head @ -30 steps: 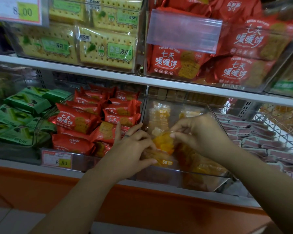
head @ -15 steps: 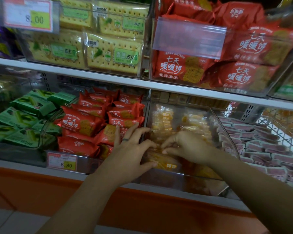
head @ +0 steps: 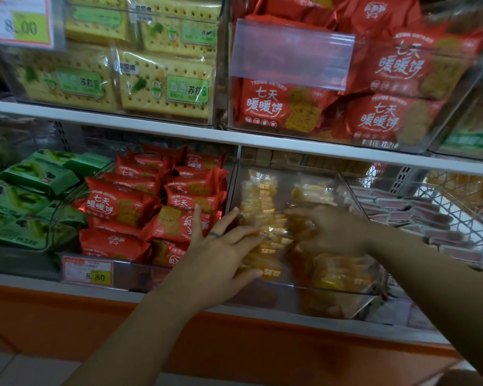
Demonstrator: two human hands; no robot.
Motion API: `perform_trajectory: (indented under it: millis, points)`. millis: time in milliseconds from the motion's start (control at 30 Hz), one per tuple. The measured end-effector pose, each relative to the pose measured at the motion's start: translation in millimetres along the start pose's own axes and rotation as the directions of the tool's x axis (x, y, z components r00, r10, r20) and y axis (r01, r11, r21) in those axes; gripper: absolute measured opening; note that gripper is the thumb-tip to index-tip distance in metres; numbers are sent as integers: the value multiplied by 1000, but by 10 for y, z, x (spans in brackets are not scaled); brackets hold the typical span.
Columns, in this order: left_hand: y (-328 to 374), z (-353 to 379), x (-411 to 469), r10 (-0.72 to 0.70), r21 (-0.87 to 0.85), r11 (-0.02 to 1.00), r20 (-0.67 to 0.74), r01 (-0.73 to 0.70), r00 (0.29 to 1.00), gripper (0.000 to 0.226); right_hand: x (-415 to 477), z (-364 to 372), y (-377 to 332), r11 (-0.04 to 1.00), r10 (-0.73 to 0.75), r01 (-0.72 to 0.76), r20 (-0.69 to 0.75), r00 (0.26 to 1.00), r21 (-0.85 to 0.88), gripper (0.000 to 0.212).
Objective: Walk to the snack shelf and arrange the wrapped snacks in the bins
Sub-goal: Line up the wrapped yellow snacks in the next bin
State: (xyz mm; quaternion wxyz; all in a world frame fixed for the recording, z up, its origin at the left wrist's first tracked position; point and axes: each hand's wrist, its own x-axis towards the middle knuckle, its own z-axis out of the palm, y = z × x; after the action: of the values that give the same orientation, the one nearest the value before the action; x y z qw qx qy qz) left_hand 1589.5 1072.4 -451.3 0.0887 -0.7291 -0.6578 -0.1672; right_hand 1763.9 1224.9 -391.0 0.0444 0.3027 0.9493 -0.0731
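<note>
Yellow packets [head: 272,270] you lifted are down in the clear bin [head: 329,291], one placed; left hand [head: 218,254] spread flat, right hand [head: 332,232] blurred, grip unreadable.

The clear, hard plastic bin [head: 332,302] is glossy and throws back reflections on its front wall, and the yellow snacks in thin transparent film [head: 340,271] inside it look crinkled and shiny. Left of that bin the red foil-like packets [head: 117,203] gleam with metallic creases, the green wrapped packets [head: 37,174] beyond them have a softer sheen, and a paper price label [head: 87,273] sits flat and matt. Above the bin runs a smooth white painted shelf edge [head: 151,129], to its right a white wire-mesh basket [head: 455,203], and below it a smooth orange panel [head: 234,344].
</note>
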Motion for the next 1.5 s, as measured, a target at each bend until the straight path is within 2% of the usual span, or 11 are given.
perform_trajectory:
  millis: [67, 233, 367, 567, 733, 800, 967, 1000, 1100, 1367, 1500]
  points:
    - [-2, 2, 1, 7, -9, 1000, -2, -7, 1000, 70, 52, 33, -38, 997, 12, -15, -48, 999, -79, 74]
    - [-14, 15, -10, 13, -16, 1000, -23, -13, 1000, 63, 177, -28, -92, 997, -2, -4, -83, 997, -72, 45]
    - [-18, 83, 8, 37, 62, 998, -61, -33, 997, 58, 242, -4, -134, 1000, 7, -5, -93, 996, 25, 47]
    - [-18, 134, 49, 27, 127, 992, -72, -17, 997, 63, 269, 174, -216, 999, -13, 23, -253, 967, 35, 37]
    - [-17, 118, 55, -1, 84, 996, -51, 6, 999, 67, 160, -7, -96, 874, 91, -30, -103, 990, 485, 56]
    - [-16, 116, 50, 5, 106, 994, -41, 0, 999, 67, 59, -74, -75, 809, 93, -47, -49, 994, 585, 76]
    - [-16, 118, 55, 16, 139, 990, -38, -11, 999, 68, -55, -34, -232, 834, -9, -121, 232, 973, 539, 76]
    - [-17, 120, 49, 18, 148, 989, -40, -12, 999, 68, -18, -8, -285, 844, -12, -129, 260, 966, 520, 81]
    - [-33, 128, 20, 18, 169, 986, -35, -12, 999, 70, 107, 91, -393, 875, 32, -193, 344, 938, 445, 123]
    - [-57, 158, 13, -27, 205, 978, -108, 49, 994, 68, 169, 219, -399, 758, 53, -242, 314, 948, 606, 139]
    - [-42, 175, 96, -92, 216, 969, -134, 119, 987, 60, 256, 212, -408, 623, 105, -274, 269, 957, 732, 116]
